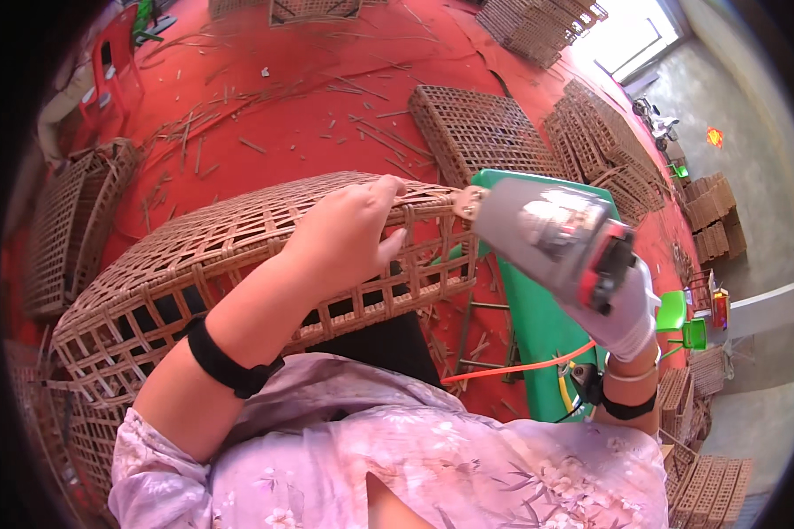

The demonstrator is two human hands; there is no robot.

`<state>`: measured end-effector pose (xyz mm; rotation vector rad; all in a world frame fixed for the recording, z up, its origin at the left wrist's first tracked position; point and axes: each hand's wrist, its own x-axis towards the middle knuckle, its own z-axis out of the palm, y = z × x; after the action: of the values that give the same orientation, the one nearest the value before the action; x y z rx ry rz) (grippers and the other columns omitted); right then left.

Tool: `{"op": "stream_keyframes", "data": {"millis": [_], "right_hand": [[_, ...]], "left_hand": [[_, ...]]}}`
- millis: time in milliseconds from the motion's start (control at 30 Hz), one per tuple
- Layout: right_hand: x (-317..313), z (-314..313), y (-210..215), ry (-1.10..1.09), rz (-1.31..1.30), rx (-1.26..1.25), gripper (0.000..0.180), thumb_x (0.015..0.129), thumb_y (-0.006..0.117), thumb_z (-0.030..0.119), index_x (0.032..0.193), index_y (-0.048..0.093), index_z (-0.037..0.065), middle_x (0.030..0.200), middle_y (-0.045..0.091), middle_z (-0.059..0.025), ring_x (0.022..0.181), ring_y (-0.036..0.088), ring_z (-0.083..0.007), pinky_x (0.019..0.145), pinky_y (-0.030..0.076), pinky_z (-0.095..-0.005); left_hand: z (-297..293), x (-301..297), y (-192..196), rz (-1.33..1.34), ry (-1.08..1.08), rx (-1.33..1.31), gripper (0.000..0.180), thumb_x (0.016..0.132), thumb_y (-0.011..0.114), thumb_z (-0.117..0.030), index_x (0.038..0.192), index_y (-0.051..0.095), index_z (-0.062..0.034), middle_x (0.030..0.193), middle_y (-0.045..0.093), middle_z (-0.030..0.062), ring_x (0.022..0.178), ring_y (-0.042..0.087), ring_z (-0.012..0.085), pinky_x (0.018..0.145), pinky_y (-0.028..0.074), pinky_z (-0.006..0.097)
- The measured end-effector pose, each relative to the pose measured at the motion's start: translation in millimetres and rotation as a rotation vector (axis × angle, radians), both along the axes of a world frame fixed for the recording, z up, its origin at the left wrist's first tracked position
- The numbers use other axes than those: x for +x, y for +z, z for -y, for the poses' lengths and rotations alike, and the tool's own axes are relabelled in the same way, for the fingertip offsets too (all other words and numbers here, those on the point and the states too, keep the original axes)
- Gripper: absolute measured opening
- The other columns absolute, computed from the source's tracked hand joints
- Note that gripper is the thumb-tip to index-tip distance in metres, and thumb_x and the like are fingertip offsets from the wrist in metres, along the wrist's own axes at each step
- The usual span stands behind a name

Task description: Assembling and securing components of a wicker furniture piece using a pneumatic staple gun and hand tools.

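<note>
Lying before the torso, the woven basket (205,231) is gripped at its edge by the left hand (348,231); a blurred grey power tool (538,231) is clasped by the fingers of the gloved right hand (622,313), nose near the basket's right corner; contact cannot be told.

Pink floral shirt (326,458), black armbands (220,361), white-gloved hand (625,313)

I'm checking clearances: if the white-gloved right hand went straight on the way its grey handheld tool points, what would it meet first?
Probably the upper right corner of the brown woven lattice basket: the grey handheld tool in the right hand points there, though contact is unclear.
</note>
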<state>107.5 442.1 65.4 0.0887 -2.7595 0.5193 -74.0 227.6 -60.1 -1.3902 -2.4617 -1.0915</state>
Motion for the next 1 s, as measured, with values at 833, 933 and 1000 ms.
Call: {"op": "stream_keyframes", "data": {"millis": [833, 933, 1000], "right_hand": [[43, -5, 2, -0.340, 0.180, -0.226, 0.046, 0.079, 0.076, 0.005, 0.120, 0.056, 0.001, 0.094, 0.066, -0.0083, 0.076, 0.063, -0.0136, 0.064, 0.051, -0.0267], [31, 6, 4, -0.100, 0.124, -0.174, 0.044, 0.078, 0.075, 0.001, 0.117, 0.056, -0.001, 0.088, 0.066, -0.0079, 0.066, 0.060, -0.0110, 0.058, 0.049, -0.0242], [26, 11, 2, -0.186, 0.158, -0.463, 0.043, 0.076, 0.073, -0.003, 0.116, 0.056, -0.002, 0.088, 0.065, -0.0083, 0.066, 0.060, -0.0117, 0.059, 0.050, -0.0245]], "left_hand": [[-1, -32, 8, 0.302, -0.123, 0.019, 0.020, 0.082, 0.068, -0.016, 0.092, 0.069, 0.0013, 0.086, 0.069, 0.0172, 0.080, 0.068, 0.0276, 0.075, 0.053, 0.036], [0, -35, 7, 0.515, -0.120, 0.183, 0.027, 0.078, 0.071, -0.020, 0.094, 0.070, 0.0011, 0.091, 0.070, 0.0176, 0.082, 0.068, 0.0302, 0.075, 0.053, 0.039], [-2, -39, 12, 0.637, -0.195, 0.075, 0.033, 0.074, 0.075, -0.020, 0.097, 0.068, 0.0027, 0.093, 0.070, 0.0174, 0.085, 0.068, 0.0282, 0.076, 0.053, 0.038]]}}
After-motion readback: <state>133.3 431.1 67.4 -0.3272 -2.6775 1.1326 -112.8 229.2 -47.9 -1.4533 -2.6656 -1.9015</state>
